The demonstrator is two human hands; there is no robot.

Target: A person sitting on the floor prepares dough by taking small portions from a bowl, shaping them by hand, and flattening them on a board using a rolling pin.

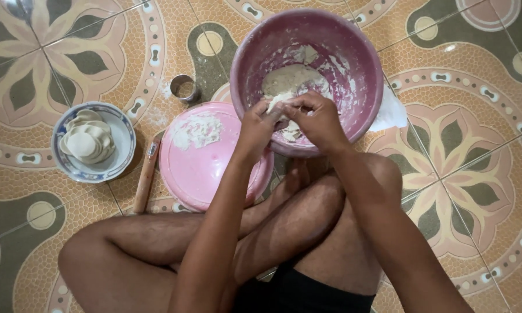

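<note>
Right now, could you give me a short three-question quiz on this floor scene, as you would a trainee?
1. True or false: both hands are pulling at a piece of dough over the purple bowl.
2. What lies between the blue-rimmed bowl and the pink board?
A. a spoon
B. a wooden rolling pin
C. a knife
3. What fills the blue-rimmed bowl?

Key
1. True: the left hand and the right hand pinch the dough together.
2. B, the rolling pin.
3. A stack of flat round dough pieces.
</note>
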